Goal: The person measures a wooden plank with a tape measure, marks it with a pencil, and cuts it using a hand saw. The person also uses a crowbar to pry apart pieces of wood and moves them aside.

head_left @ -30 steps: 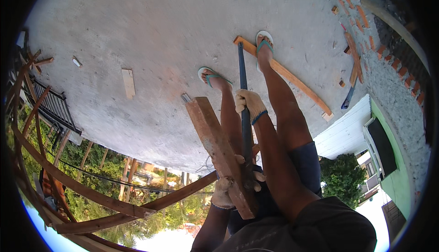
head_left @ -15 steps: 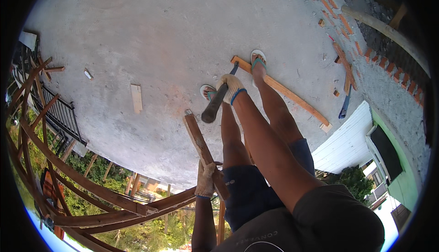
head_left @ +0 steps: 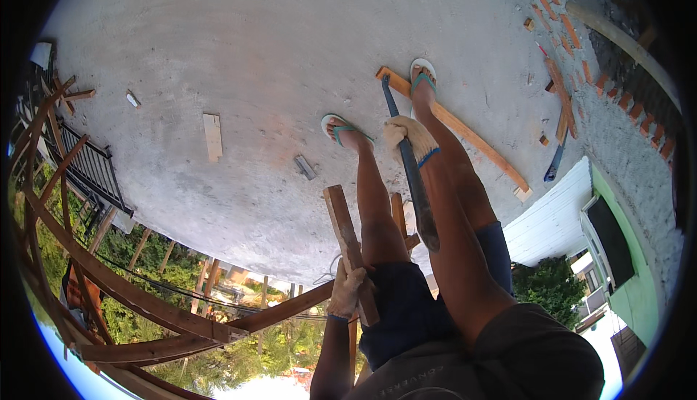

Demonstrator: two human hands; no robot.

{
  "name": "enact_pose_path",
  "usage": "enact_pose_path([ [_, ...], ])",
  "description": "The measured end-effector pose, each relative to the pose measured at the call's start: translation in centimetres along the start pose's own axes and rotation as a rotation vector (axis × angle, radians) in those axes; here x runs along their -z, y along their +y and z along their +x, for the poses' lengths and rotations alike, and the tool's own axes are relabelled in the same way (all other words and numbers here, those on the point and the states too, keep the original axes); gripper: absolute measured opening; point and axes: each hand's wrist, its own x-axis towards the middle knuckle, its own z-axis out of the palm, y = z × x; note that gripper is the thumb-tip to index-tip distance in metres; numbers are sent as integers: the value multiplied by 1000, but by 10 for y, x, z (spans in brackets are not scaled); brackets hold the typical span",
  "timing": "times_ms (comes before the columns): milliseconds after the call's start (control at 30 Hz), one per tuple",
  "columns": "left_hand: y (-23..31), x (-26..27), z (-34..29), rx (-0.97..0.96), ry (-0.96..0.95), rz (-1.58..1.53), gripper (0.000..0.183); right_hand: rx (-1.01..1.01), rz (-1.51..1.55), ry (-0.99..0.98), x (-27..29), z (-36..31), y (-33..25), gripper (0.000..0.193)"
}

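Note:
My right hand (head_left: pixel 410 140), in a cream work glove with a blue cuff, is closed around a long dark-blue pry bar (head_left: pixel 415 186). The bar's bent tip is by the end of a long wooden plank (head_left: pixel 472 139) on the ground beside my right foot. Its thicker end slopes back over my right leg. Lower down, my gloved left hand (head_left: pixel 347 292) grips a short wooden board (head_left: pixel 344 229), tilted upward beside my left leg. Part of that hand's fingers is hidden behind the board.
Rough concrete floor (head_left: pixel 254 59) spreads around my sandalled feet. A grey metal piece (head_left: pixel 305 167) and a pale wood offcut (head_left: pixel 213 137) lie to the left. On the right are wood scraps (head_left: pixel 560 99) and a brick edging (head_left: pixel 639 113). Wooden framing (head_left: pixel 145 309) stands at lower left.
The pry bar has swung in my right hand, its thick end now toward my right leg. My left hand and its board have moved right, leaving the grey metal piece in plain view.

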Motion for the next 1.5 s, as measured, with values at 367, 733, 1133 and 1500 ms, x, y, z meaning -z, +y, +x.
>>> enact_pose_path([
  [367, 13, -15, -5, -59, 39, 0, 43, 285, -147, -82, -141, 120, -201, 22],
  [733, 8, 12, -4, -66, 124, 17, 59, 66, -189, 71, -21, -5, -54, 21],
  [1133, 36, 119, 209, -179, 216, 1035, 87, 444, -1339, 679, 80, -63, 12, 17],
  [1500, 1, -25, 492, -418, 306, 1490, 51, 214, -1625, 787, 49, -128, -9, 9],
])
